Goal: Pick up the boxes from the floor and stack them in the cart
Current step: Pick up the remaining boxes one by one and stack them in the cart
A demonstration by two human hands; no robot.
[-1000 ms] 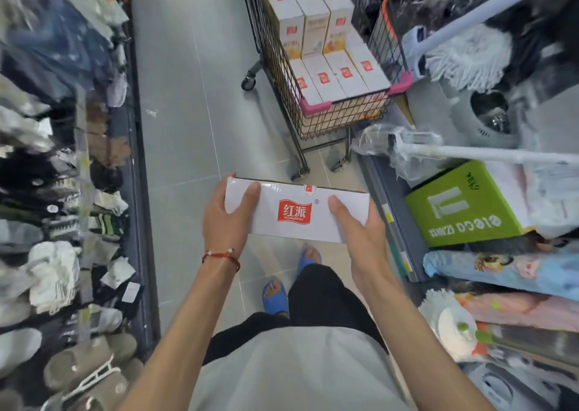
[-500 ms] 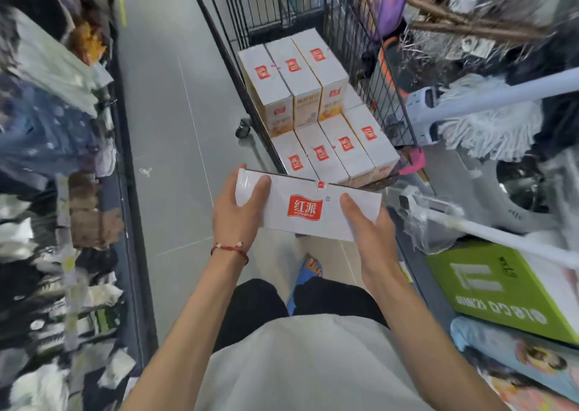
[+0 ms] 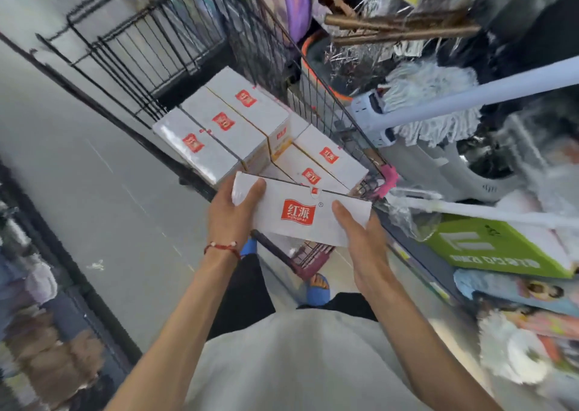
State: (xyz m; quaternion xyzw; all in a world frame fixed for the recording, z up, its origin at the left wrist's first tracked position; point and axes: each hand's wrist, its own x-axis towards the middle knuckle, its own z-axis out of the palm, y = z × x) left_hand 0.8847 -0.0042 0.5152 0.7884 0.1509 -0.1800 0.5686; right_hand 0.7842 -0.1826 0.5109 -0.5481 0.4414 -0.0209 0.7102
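Note:
I hold a white box with a red logo level in front of me, just above the near end of the black wire cart. My left hand grips its left end and my right hand grips its right end. Inside the cart lie several matching white boxes: a higher row at the back and a lower row nearest me. The held box hides part of the lower row and the cart's pink handle.
Mops, a long pale pole and a green carton crowd the shelves on the right. A rack of soft goods lines the left. Grey floor runs along the cart's left side.
I have stepped up to the cart with the box in both hands; the cart now fills the view just beyond the box, which has risen over its near end.

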